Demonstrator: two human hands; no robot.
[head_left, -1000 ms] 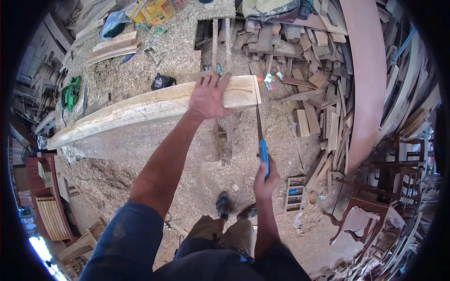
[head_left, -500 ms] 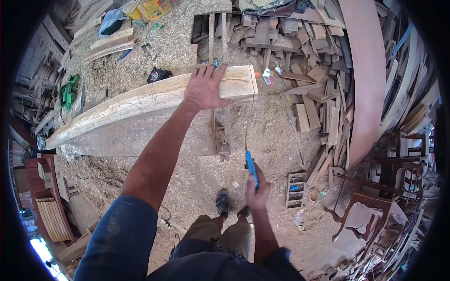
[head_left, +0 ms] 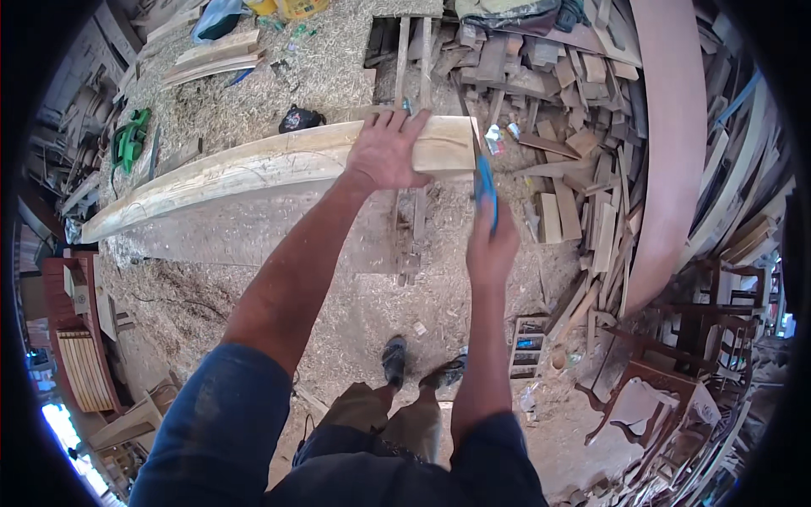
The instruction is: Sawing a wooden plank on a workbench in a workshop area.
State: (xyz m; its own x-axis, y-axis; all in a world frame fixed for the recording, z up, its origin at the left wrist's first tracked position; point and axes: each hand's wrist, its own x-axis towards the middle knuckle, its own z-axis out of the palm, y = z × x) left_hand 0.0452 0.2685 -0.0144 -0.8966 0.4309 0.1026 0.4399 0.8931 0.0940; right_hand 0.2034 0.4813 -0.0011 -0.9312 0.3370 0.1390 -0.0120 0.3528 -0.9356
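Note:
A long, pale, curved wooden board (head_left: 253, 159) lies crosswise on a low, shaving-strewn bench (head_left: 245, 237). My left hand (head_left: 384, 154) grips it near its right end, fingers over the far edge and thumb at the near edge. My right hand (head_left: 492, 241) is closed round the blue handle of a saw (head_left: 483, 176), whose long blade reaches past the board's right end, right at the cut edge.
Offcuts (head_left: 549, 215) are piled at the right, beside a wide curved panel (head_left: 663, 144). Wooden chairs (head_left: 650, 397) stand lower right. A green power tool (head_left: 127, 139), a black bag (head_left: 300, 118) and yellow containers (head_left: 300, 7) lie beyond the board. A red wooden piece (head_left: 72, 329) sits at left.
The saw and my right hand first came back toward my body, then moved forward to the board's end. My left hand stays on the board. The view has shifted slightly.

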